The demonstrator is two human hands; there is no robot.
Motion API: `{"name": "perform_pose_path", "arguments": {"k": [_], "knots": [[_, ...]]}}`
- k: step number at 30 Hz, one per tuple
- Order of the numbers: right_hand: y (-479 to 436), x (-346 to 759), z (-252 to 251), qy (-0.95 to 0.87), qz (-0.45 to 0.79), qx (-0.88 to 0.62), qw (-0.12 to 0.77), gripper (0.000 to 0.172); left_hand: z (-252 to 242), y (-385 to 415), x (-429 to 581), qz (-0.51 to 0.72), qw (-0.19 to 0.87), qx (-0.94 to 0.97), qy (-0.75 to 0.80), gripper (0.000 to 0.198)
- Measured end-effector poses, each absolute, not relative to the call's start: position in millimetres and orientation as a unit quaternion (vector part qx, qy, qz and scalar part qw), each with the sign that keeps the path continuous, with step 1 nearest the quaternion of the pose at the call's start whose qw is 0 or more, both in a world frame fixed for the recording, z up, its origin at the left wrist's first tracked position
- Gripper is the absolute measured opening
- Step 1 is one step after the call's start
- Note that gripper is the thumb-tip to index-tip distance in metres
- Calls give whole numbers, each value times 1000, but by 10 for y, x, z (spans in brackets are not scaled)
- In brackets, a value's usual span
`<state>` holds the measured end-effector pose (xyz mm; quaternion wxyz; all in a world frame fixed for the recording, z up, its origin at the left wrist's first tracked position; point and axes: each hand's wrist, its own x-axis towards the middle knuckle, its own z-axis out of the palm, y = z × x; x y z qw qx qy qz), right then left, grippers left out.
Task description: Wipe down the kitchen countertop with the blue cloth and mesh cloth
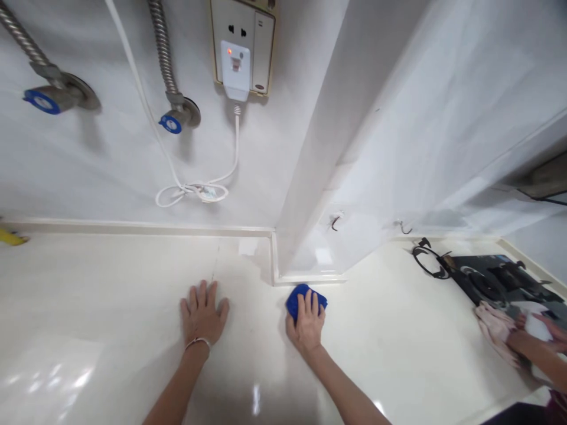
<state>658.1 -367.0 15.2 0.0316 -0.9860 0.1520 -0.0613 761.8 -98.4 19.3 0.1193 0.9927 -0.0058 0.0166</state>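
- The left hand (202, 313) lies flat on the cream countertop (390, 336), palm down, fingers spread apart and holding nothing; a thin bangle (197, 342) circles the wrist.
- The right hand (306, 326) presses down on a blue cloth (306, 300), its fingers slightly apart across the top and not clamped; the cloth bunches out at 12 o'clock from the hand.
- The cloth sits on the countertop just in front of the corner where the upstand (272, 254) meets a white boxed-in pillar (336, 177).
- At 3 o'clock from the right hand, another person's hands (543, 337) work at a white cloth (535, 323), beside a crumpled pink cloth (495, 330).
- Those cloths lie against a black gas hob (485, 282), with a black wire pan support (429, 261) at its near end.
- At 12 o'clock on the wall, a white plug adapter (235, 69) sits in a wall socket panel (243, 47); its white cord (192, 193) hangs in a loose coil.
- At 11 o'clock, two braided steel hoses (163, 41) run to blue-marked angle valves (173, 121).
- At 9 o'clock, a yellow object (11, 238) pokes in at the frame edge.
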Motion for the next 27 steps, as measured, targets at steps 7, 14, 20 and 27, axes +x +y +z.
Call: {"name": "perform_pose_path", "arguments": {"k": [7, 14, 20, 27], "knots": [[-3075, 6803, 275, -50, -1, -987, 154, 68, 187, -985, 7586, 59, 125, 990, -16, 66], [-3491, 6847, 154, -149, -69, -966, 202, 66, 196, -966, 7585, 51, 119, 991, -11, 66], [-3705, 6780, 336, -176, -258, -929, 199, 65, 174, -956, 7589, 49, 117, 992, -8, 65], [-3505, 7148, 308, -141, -204, -967, 60, 62, 188, -954, 7594, 46, 103, 994, -4, 65]]}}
